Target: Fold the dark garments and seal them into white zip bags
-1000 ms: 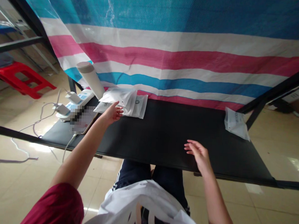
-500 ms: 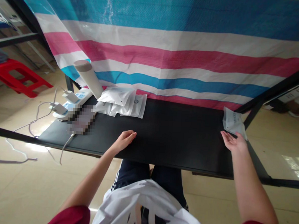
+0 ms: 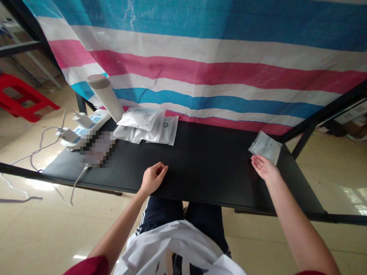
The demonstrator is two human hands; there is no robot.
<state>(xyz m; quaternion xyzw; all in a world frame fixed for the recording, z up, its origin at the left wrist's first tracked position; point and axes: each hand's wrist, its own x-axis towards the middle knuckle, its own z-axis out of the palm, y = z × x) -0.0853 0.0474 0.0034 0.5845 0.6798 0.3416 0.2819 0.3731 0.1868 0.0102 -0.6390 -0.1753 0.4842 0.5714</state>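
Note:
My left hand [image 3: 153, 177] rests loosely curled on the black tabletop [image 3: 200, 167] near its front edge, with nothing visible in it. At the right end, my right hand [image 3: 264, 167] is palm-up, its fingers held together against the near edge of a small white translucent plastic bag [image 3: 266, 146]. The bag appears gripped at that edge; the thumb is hidden, so the exact hold does not show. Faint printing shows on the bag. Several similar white plastic bags [image 3: 150, 127] lie overlapping in a pile at the back left of the table.
Left of the pile, a white bottle with a grey cap [image 3: 105, 96] leans at the back. A power strip [image 3: 93, 122] with plugged-in chargers and a blurred phone-like device [image 3: 98, 149] on a cable lie beside it. A striped sheet [image 3: 193, 68] hangs behind; a red stool [image 3: 19, 96] stands left.
My right hand and the bag have moved left together, further onto the table. My left hand has turned and curled slightly, staying near the same spot. The view has shifted a little.

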